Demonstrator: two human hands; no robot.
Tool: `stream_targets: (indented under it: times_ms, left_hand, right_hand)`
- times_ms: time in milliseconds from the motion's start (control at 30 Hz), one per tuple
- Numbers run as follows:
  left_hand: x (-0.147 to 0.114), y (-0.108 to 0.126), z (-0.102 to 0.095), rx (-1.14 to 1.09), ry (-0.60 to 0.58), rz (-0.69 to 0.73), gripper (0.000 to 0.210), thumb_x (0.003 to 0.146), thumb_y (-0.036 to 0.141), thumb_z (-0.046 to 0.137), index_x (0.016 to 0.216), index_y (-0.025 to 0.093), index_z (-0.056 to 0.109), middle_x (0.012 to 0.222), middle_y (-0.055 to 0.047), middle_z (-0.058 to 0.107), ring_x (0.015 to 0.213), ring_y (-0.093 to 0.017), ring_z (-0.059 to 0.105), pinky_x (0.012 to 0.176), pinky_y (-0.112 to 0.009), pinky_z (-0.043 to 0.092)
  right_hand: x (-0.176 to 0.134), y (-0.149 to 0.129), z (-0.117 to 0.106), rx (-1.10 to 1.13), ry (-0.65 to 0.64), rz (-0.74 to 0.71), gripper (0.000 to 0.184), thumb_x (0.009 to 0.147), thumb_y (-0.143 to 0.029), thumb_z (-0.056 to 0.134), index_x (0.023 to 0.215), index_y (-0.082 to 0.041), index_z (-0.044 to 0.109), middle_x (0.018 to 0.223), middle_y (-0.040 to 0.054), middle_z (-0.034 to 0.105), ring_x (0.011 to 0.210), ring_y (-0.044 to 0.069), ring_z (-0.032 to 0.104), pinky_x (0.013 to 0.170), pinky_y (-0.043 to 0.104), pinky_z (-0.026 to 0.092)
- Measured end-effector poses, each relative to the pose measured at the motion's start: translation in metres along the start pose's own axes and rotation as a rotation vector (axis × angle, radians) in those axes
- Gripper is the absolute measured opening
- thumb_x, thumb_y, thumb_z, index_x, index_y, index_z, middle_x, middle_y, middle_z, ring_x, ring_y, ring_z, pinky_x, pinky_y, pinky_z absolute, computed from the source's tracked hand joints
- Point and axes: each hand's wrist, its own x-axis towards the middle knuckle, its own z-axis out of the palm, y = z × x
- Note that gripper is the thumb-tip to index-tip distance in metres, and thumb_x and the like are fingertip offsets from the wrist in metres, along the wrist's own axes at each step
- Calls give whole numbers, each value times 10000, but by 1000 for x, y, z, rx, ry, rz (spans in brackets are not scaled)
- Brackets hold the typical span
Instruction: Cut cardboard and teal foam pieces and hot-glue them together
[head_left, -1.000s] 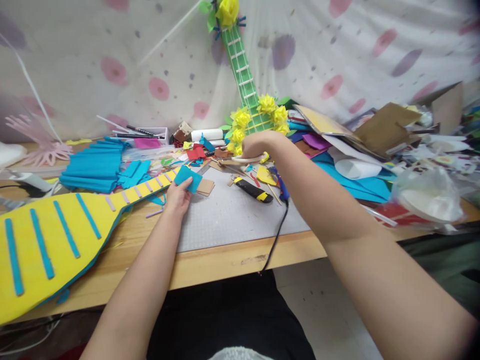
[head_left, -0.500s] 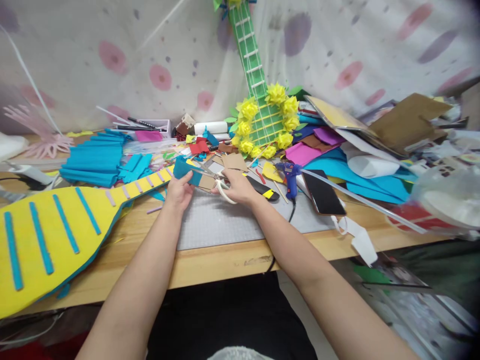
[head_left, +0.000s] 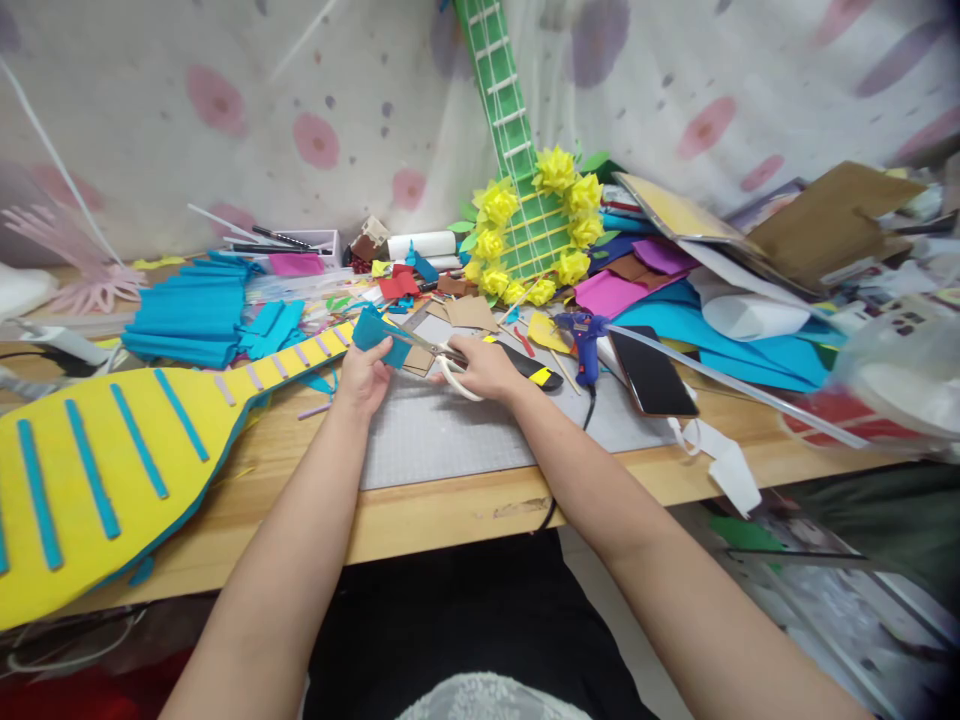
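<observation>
Over the back of the grey cutting mat (head_left: 427,440), my left hand (head_left: 365,380) pinches a piece of blue paper (head_left: 381,338) between thumb and fingers. My right hand (head_left: 484,368) is closed around the white handles of a pair of scissors (head_left: 457,382). Their metal blades point left and lie across the blue paper; whether they are parted is hard to make out. Brown cardboard pieces (head_left: 469,312) lie just behind and beneath the hands. Beside my right hand rests a black and yellow utility knife (head_left: 529,366).
A yellow guitar-shaped cutout (head_left: 135,440) with blue strips fills the left. Behind stands a green paper guitar (head_left: 517,160) ringed with yellow flowers. To the right are a blue glue gun (head_left: 583,345), a phone (head_left: 652,372) and piled paper (head_left: 750,340). Folded blue paper (head_left: 187,310) lies back left.
The blue paper has turned and shows more of its face, with the scissors' blades now across it. Both hands stay in nearly the same place; the view has shifted slightly.
</observation>
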Motion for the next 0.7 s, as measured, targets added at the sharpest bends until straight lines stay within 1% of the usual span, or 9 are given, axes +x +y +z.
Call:
stream_targets:
  times_ms: [133, 367, 600, 700]
  left_hand:
    - [0, 0, -1, 4, -9, 0, 307, 583, 64, 714, 854, 192, 647, 840, -11, 713, 809, -157, 663, 757, -256, 521]
    - [1, -1, -2, 30, -58, 23, 351, 535, 139, 776, 857, 194, 647, 853, -8, 720, 852, -180, 662, 845, -302, 512]
    - [2, -2, -3, 48, -73, 44, 367, 560, 139, 763, 906, 202, 656, 859, -11, 723, 890, -191, 661, 861, -311, 510]
    - [2, -2, -3, 47, -66, 48, 365, 562, 140, 763, 908, 197, 660, 852, -11, 725, 854, -184, 667, 854, -309, 515]
  right_hand:
    - [0, -1, 0, 3, -22, 12, 421, 708, -610, 572, 825, -206, 548, 804, 5, 633, 684, 136, 519, 570, 224, 268]
    - [-1, 1, -1, 48, -60, 11, 443, 700, -636, 561, 833, -214, 541, 781, -6, 616, 668, 133, 500, 578, 217, 272]
    - [1, 4, -1, 52, -109, 1, 444, 712, -634, 543, 851, -213, 547, 782, -4, 604, 674, 133, 488, 589, 221, 273]
    - [1, 4, -1, 41, -109, 7, 433, 722, -627, 535, 837, -209, 549, 770, -2, 603, 664, 130, 480, 584, 221, 265]
